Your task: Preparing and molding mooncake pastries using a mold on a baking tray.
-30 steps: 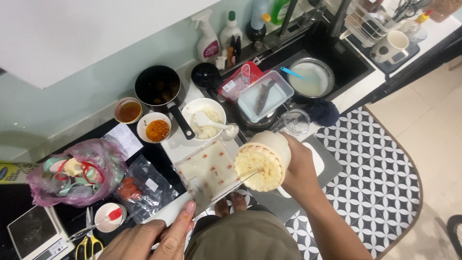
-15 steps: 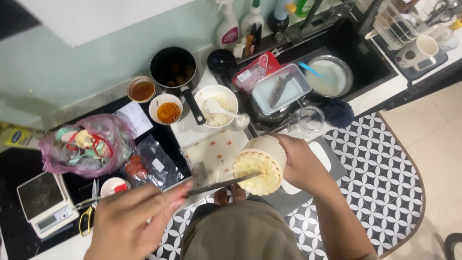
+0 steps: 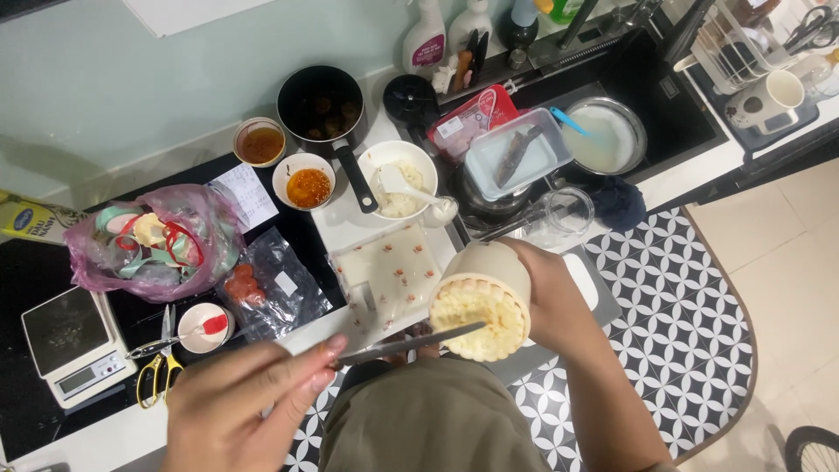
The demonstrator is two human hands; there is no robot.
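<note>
The left hand [image 3: 249, 398], empty and low a second ago, now holds a thin metal blade [image 3: 406, 343] laid across the cream, scalloped round mould's [image 3: 479, 306] filled mouth.

Bright even indoor light, soft shadows, slight wide-angle edge distortion, mostly sharp.

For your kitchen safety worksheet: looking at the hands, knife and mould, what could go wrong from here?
1. The knife blade lies across the filled mould held in the right hand; a slip could bring it against those fingers.
2. The mould is tipped on its side over the counter edge, so filling may drop onto the patterned floor.
</note>
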